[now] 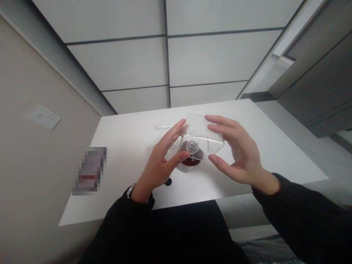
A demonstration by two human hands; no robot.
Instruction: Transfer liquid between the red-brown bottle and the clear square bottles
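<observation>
My two hands hold a clear square plastic bottle (200,134) between them above the white table (129,135). A little dark red liquid (189,161) pools in its lower end, near a round clear cap (192,147). My left hand (159,161) grips its left side, with the thumb across the lower part. The fingertips of my right hand (236,150) press its upper right edge, and the thumb lies near its lower right side. A cotton swab (163,127) lies on the table behind my left fingers.
A pixelated, unreadable flat item (89,171) lies at the table's left edge. A small black round object (168,181) sits near my left wrist. A wall with a white switch plate (44,117) runs along the left, and grey cabinets (316,73) stand at the right.
</observation>
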